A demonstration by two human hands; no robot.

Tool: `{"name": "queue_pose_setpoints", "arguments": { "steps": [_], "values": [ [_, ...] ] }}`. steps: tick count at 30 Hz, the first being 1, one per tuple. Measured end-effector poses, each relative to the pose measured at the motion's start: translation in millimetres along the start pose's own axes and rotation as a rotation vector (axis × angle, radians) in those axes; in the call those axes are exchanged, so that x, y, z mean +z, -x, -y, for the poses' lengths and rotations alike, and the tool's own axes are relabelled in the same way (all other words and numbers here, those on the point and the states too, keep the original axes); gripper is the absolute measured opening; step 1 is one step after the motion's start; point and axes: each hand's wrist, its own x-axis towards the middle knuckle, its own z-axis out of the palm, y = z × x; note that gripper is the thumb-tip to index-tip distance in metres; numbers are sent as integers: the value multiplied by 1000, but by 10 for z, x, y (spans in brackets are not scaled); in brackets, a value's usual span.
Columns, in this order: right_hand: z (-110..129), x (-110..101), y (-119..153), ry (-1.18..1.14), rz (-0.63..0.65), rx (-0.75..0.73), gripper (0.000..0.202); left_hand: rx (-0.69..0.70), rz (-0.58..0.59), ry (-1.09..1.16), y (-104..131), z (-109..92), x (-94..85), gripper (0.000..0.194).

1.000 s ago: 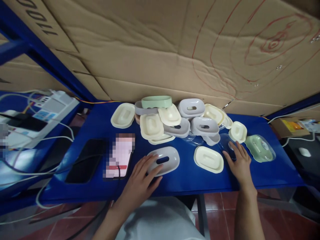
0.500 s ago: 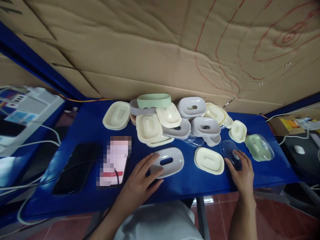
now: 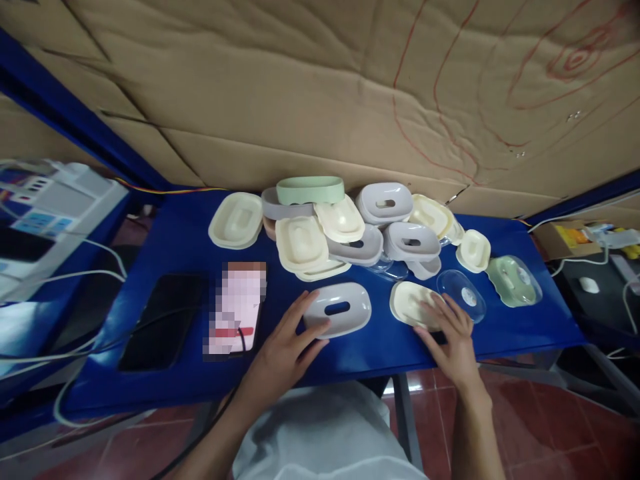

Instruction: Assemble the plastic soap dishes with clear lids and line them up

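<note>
My left hand (image 3: 290, 337) grips the left end of a glossy grey soap dish (image 3: 353, 320), an oval shell with a slot in its floor, on the blue table. To its right lies a cream oval soap tray (image 3: 407, 300). My right hand (image 3: 453, 333) reaches over the right end of this tray, fingers spread on top and thumb at its front edge; the tray rests on the table. Just beyond that hand sits a clear oval lid (image 3: 455, 283) with a round label.
Behind are piled grey dishes (image 3: 385, 200), cream trays (image 3: 303, 243) and a green shell (image 3: 310, 190). A green dish under a clear cover (image 3: 513, 280) is at right. At left lie a lit phone (image 3: 240, 300) and a dark one (image 3: 160, 320) with cables. Cardboard (image 3: 300, 87) walls the back.
My right hand has left the clear lid and moved left onto the cream tray. My left hand stays at the grey dish. The view has shifted slightly.
</note>
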Motion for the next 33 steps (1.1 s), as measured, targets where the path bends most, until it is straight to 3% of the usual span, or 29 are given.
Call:
{"name": "queue_pose_setpoints", "arguments": {
  "steps": [5,8,11,13,16,21,24,27,29,33],
  "values": [
    [491,211,19,-68,133,-146,45,-33,-110,78,2,-69,-81,33],
    [693,298,25,-207,106,-173,70,2,-125,78,-8,-133,-85,36],
    [754,281,17,-270,29,-87,89,47,-70,56,-11,-190,-11,33],
    [754,247,-4,-271,31,-69,88,77,-32,36,-10,-211,48,31],
    [785,249,-54,-263,109,-170,83,99,-7,-2,-6,-204,86,32],
    [943,407,-109,-238,158,-300,55,109,52,-80,27,-103,26,30],
    [997,447,-120,-221,180,-309,53,121,71,-112,62,-58,6,31],
    [895,380,-154,-248,185,-339,57,114,51,-103,81,-52,9,33],
    [675,289,-182,-222,106,-263,60,104,39,-77,76,-56,7,34],
    [-96,107,-160,132,-175,202,67,68,44,15,29,-63,-15,35]
  ]
}}
